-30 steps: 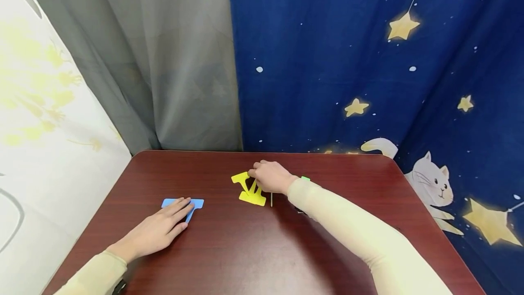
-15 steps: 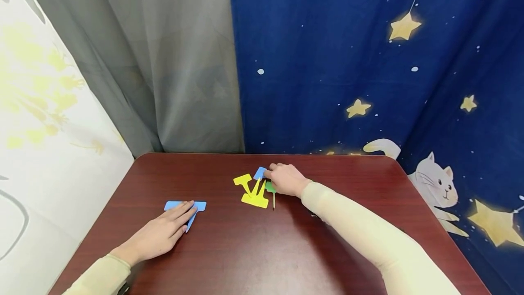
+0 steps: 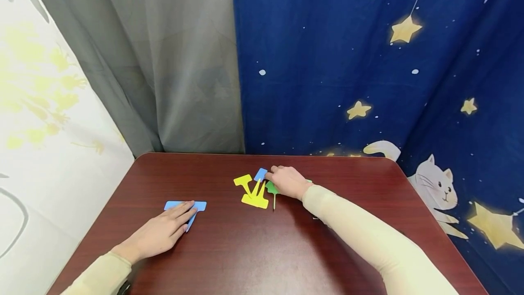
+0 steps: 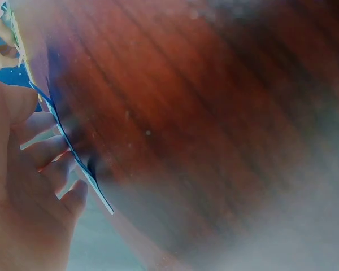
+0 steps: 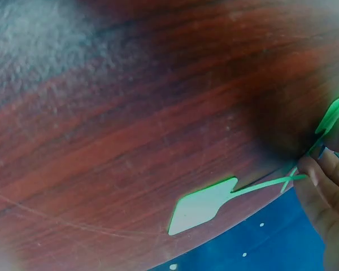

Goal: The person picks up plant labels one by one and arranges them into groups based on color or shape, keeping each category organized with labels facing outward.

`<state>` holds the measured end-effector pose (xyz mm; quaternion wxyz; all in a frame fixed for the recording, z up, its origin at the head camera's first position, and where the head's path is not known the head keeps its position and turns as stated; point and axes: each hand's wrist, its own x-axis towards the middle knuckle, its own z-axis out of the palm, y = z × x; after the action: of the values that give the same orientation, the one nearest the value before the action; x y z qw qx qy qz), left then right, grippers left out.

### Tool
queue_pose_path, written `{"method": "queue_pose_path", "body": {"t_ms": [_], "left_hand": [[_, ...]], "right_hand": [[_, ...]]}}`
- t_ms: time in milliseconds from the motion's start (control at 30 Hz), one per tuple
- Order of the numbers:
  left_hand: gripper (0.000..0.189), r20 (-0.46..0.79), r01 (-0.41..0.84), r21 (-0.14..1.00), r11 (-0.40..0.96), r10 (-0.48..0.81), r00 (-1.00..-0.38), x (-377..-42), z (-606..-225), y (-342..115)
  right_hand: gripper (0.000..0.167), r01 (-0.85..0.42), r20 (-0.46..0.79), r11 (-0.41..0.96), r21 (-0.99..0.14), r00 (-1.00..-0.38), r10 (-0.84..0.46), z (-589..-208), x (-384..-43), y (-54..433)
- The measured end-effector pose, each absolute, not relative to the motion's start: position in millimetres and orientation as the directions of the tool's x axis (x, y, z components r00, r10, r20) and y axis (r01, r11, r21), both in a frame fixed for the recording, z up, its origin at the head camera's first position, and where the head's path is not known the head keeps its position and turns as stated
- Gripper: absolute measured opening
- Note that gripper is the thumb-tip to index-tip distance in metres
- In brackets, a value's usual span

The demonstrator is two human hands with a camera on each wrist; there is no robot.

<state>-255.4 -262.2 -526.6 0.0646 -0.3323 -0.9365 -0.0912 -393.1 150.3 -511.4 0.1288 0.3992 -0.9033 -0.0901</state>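
My left hand (image 3: 159,231) lies with straight fingers across a blue T-shaped plant label (image 3: 199,205) on the table's left side. Its wrist view shows the blue label (image 4: 79,161) edge-on at the fingertips. Farther back, my right hand (image 3: 288,182) has curled fingers at a second blue label (image 3: 260,174), whose stem is hidden; a bit of blue shows between thumb and finger in the right wrist view. Under that hand sits a green label (image 3: 271,188), stem pointing toward me. Another green label (image 5: 200,209) lies flat, its stem running to the fingertips.
Yellow T-shaped labels (image 3: 255,201) overlap left of my right hand, one with its head (image 3: 243,180) turned away. They lie on a dark red wooden table (image 3: 245,249). A grey curtain (image 3: 192,81) and a blue star-patterned curtain (image 3: 311,81) hang behind its far edge.
My right hand has moved right, uncovering the blue label and the green one beside the yellow labels. It has barely moved in the last half second. The left hand stays on its blue label.
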Motion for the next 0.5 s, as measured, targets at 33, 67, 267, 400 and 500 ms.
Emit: {"method": "queue_pose_path", "body": {"t_ms": [33,67,267,400,500], "left_hand": [[0.049,0.179,0.632,0.130,0.764,0.609,-0.773,-256,-526,-262],[0.050,0.178,0.631,0.132,0.764,0.608,-0.774,-256,-526,-262],[0.049,0.182,0.625,0.141,0.767,0.601,-0.778,-256,-526,-262],[0.049,0.184,0.622,0.141,0.770,0.597,-0.781,-256,-527,-263],[0.049,0.188,0.624,0.143,0.768,0.598,-0.779,-256,-527,-263]], "right_hand": [[0.026,-0.699,0.164,0.660,0.275,-0.642,-0.749,-511,-394,150],[0.026,-0.701,0.165,0.656,0.280,-0.638,-0.752,-511,-394,150],[0.021,-0.707,0.223,0.638,0.305,-0.598,-0.770,-507,-395,150],[0.019,-0.715,0.280,0.623,0.318,-0.557,-0.782,-503,-396,151],[0.017,-0.723,0.305,0.611,0.323,-0.531,-0.790,-501,-398,152]]}}
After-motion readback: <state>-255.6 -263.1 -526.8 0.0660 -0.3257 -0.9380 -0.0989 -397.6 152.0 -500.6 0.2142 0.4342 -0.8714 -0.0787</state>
